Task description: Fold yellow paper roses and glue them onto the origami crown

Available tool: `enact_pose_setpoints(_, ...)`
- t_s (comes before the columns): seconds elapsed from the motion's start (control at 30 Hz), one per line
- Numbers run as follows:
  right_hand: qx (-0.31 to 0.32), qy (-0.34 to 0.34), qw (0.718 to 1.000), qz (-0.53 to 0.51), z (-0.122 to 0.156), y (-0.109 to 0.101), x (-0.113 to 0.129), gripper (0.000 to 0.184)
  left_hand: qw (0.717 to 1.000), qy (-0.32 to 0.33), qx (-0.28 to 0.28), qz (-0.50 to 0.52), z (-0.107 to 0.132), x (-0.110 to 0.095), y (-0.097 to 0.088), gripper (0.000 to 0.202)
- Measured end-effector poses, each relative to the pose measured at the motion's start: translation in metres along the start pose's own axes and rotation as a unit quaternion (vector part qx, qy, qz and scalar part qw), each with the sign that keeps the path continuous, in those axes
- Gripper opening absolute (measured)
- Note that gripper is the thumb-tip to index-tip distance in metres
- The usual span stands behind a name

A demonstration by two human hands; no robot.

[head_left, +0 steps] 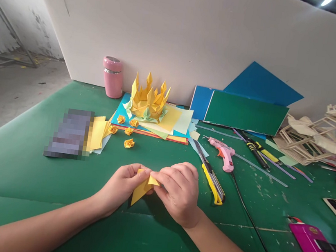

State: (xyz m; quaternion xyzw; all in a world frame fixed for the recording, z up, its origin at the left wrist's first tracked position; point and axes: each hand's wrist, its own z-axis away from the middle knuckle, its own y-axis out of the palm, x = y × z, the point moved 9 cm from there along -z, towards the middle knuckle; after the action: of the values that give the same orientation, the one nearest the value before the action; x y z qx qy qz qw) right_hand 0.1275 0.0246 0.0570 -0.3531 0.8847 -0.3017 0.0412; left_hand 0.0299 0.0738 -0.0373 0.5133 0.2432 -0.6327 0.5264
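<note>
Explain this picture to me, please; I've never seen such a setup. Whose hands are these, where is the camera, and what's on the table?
There is no robot here, just one person's bare hands. The single picture comes from a camera worn on the head, looking forward and down. The left hand and right hand both grip a folded piece of yellow paper. Beyond them, on the green-topped table, a crown-shaped yellow folded-paper piece stands on coloured sheets, with five small yellow paper roses nearby. To the right lie a yellow-and-black utility knife and a pink glue gun.
</note>
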Motion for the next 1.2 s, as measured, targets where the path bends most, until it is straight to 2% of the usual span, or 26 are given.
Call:
enact_pose_setpoints(0.27, -0.003, 0.018, 1.0, 0.025, 0.0, 0.003, -0.003, 0.01, 1.0, 0.01, -0.003, -0.008, 0.0, 0.0, 0.0, 0.039)
enact_pose_setpoints(0.63, 0.044, -0.035, 0.997, 0.058, -0.002, 0.007, 0.002, 0.013, 0.997, -0.024, 0.026, 0.072, -0.002, -0.001, 0.001, 0.032)
enact_pose_setpoints(0.8, 0.056, -0.054, 0.996, 0.047, -0.001, 0.009, 0.001, 0.016, 0.997, -0.027, 0.032, 0.069, -0.003, -0.001, 0.0, 0.029)
enact_pose_setpoints(1.1, 0.049, 0.008, 0.998, -0.031, 0.003, 0.009, -0.016, 0.018, 0.996, -0.035, 0.059, 0.049, -0.002, -0.001, 0.003, 0.032)
enact_pose_setpoints(1.2, 0.047, 0.008, 0.998, -0.043, 0.004, 0.009, -0.016, 0.018, 0.997, -0.035, 0.052, 0.039, -0.003, 0.001, 0.002, 0.033)
